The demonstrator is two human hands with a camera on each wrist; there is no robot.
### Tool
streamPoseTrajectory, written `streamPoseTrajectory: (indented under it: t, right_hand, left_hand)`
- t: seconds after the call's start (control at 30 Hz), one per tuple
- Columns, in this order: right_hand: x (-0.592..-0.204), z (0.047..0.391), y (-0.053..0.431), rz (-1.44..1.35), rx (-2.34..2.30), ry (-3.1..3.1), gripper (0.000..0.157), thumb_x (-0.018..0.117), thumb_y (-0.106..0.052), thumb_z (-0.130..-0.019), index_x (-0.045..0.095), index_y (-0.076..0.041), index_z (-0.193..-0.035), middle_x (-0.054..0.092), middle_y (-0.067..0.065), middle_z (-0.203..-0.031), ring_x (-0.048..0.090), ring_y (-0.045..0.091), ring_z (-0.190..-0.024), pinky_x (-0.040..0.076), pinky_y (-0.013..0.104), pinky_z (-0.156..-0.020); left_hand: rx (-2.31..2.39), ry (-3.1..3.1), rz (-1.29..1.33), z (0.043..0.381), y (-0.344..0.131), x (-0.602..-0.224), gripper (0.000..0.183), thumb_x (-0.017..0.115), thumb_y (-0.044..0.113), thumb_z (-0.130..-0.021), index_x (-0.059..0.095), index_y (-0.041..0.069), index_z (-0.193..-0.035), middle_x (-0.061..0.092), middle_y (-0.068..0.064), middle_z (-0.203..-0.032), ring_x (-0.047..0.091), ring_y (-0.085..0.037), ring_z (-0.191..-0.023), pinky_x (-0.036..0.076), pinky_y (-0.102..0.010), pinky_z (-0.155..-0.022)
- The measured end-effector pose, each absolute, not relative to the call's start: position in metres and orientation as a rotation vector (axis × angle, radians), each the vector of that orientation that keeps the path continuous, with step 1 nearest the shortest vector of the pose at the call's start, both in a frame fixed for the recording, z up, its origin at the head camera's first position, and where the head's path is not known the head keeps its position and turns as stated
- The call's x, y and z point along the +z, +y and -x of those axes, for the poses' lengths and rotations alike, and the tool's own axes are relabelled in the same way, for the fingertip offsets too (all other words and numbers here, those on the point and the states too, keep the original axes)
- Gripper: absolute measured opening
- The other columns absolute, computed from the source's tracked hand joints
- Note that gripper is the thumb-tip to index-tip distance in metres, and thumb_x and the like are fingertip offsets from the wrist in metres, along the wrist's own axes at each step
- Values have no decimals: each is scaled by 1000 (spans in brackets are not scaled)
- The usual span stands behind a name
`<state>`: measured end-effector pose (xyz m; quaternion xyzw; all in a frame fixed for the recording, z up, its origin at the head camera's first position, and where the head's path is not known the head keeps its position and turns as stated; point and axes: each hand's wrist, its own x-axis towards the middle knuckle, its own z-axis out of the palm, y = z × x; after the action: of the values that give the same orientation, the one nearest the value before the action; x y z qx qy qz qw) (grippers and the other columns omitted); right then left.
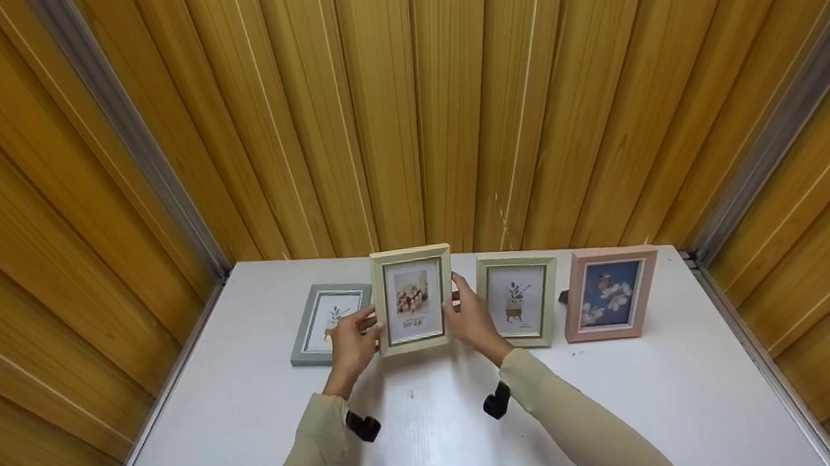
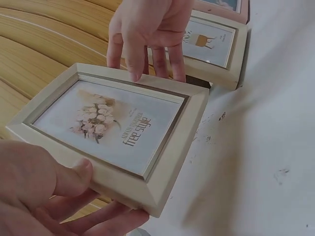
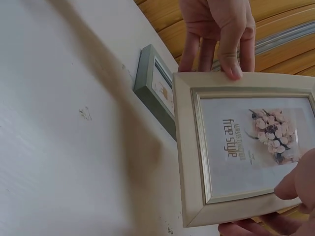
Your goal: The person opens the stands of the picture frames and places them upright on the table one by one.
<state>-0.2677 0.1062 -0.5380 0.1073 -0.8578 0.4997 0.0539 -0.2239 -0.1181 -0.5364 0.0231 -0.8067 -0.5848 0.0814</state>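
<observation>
A cream picture frame point(image 1: 416, 347) with a rose-bouquet print is held upright above the white table, its front toward me. My left hand point(image 1: 355, 342) grips its left side, thumb on the front edge and fingers behind. On the opposite side my right hand point(image 1: 475, 319) grips it the same way. In the left wrist view the print point(image 2: 98, 118) carries the words "free style". Behind my left hand, a grey-green frame point(image 1: 306, 335) lies on the table, partly hidden. Just right of my right hand stands another cream frame point(image 1: 553, 282) with a potted-plant print.
A pink frame point(image 1: 652, 276) with a white-blossom picture stands at the right, a dark piece showing behind its left edge. The white table point(image 1: 428, 441) has small marks. Yellow wood-grain panels point(image 1: 451, 115) enclose its back and sides. Both wrists wear black devices point(image 1: 497, 401).
</observation>
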Motion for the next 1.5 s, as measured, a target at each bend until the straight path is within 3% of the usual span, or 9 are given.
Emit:
streamPoseTrajectory:
  t: [0.2, 0.33, 0.43, 0.67, 1.0, 1.17, 1.27, 1.37, 1.5]
  right_hand:
    - [-537, 261, 103, -252, 1559, -2601, 62, 52, 0, -100, 29, 4, -157, 62, 31, -130, 67, 37, -108, 56, 49, -89]
    - [-537, 260, 102, -183, 1553, -2611, 68, 51, -1, -98, 23, 3, -160, 54, 32, -142, 62, 25, -78, 53, 43, -77]
    - [-538, 259, 101, -156, 1567, -2627, 72, 52, -3, -99, 18, 2, -162, 48, 32, -148, 41, 15, -56, 47, 39, -68]
    - [-542, 259, 99, -161, 1588, -2629, 74, 52, -4, -99, 15, 1, -162, 46, 33, -149, 35, 12, -56, 49, 42, -76]
    - [-544, 257, 95, -131, 1605, -2607, 75, 54, -5, -100, 13, 2, -162, 64, 27, -96, 32, 12, -52, 47, 42, -70]
    - [-547, 258, 92, -86, 1625, -2601, 78, 53, -7, -99, 10, 2, -163, 55, 13, -67, 33, 16, -48, 42, 40, -59]
    - [-551, 257, 90, -59, 1604, -2605, 79, 55, -8, -97, 11, 3, -162, 66, 29, -113, 59, 29, -71, 51, 47, -79]
    - [-555, 257, 90, -33, 1606, -2609, 79, 56, -8, -97, 12, 3, -162, 36, 31, -157, 60, 40, -110, 45, 53, -102]
    - [-559, 259, 91, -12, 1651, -2602, 79, 55, -9, -99, 9, 1, -163, 25, 26, -164, 44, 42, -139, 35, 55, -115]
  left_hand:
    - [-1465, -2347, -25, 237, -103, -548, 33, 65, -10, -93, 66, -11, -126, 71, -29, -113, 72, -40, -104, 59, -48, -84]
    - [-1405, -2389, -32, 245, -92, -554, 33, 56, -3, -101, 61, -12, -133, 67, -30, -123, 66, -43, -115, 54, -52, -95]
    - [-1408, -2426, -65, 248, -86, -556, 35, 51, 4, -105, 59, -9, -137, 66, -29, -127, 64, -43, -117, 52, -55, -97]
    - [-1396, -2438, -106, 250, -84, -558, 30, 51, 10, -107, 65, -1, -131, 73, -24, -109, 67, -34, -89, 55, -56, -81]
    - [-1418, -2429, -107, 259, -82, -568, 32, 48, 13, -108, 64, -2, -132, 73, -22, -108, 64, -30, -85, 55, -52, -80]
    - [-1396, -2400, -80, 262, -78, -573, 28, 49, 11, -107, 67, -2, -125, 74, -20, -102, 61, -28, -80, 53, -54, -77]
    - [-1385, -2408, -97, 261, -77, -576, 27, 50, 12, -107, 67, 0, -124, 74, -19, -100, 60, -28, -78, 53, -54, -74]
    - [-1397, -2432, -112, 261, -76, -580, 29, 50, 13, -108, 66, 0, -128, 74, -19, -102, 62, -27, -79, 53, -52, -75]
    - [-1438, -2453, -100, 261, -75, -581, 34, 49, 14, -109, 62, 1, -137, 74, -19, -104, 62, -24, -79, 54, -48, -73]
